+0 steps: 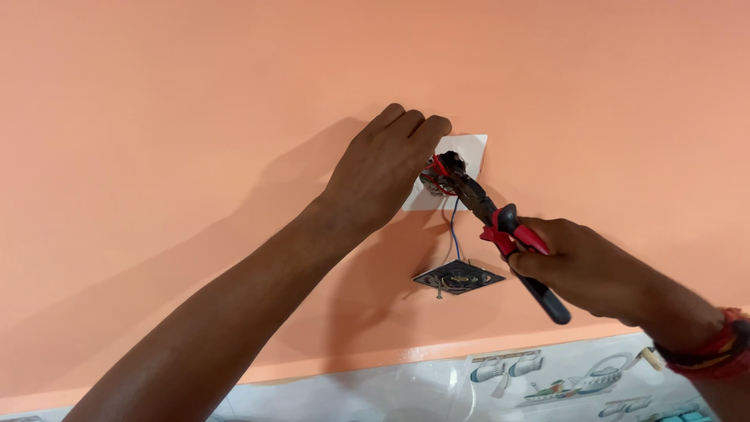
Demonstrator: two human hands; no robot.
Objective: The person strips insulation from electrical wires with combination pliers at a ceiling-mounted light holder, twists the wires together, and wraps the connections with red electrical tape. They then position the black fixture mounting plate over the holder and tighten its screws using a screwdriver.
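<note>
My left hand (383,168) rests on a white square wall box (469,148) set in the orange wall, fingers curled at its upper left edge, touching red wires (439,173) at the opening. My right hand (578,266) grips pliers (500,223) with red and black handles; the jaws reach into the box among the wires. A dark switch or socket mechanism (458,277) hangs below the box on thin blue and grey wires (454,234).
The orange wall (195,117) fills most of the view. Along the bottom runs a band of white tiles with pictures of kitchenware (547,379). A red thread band sits on my right wrist (715,344).
</note>
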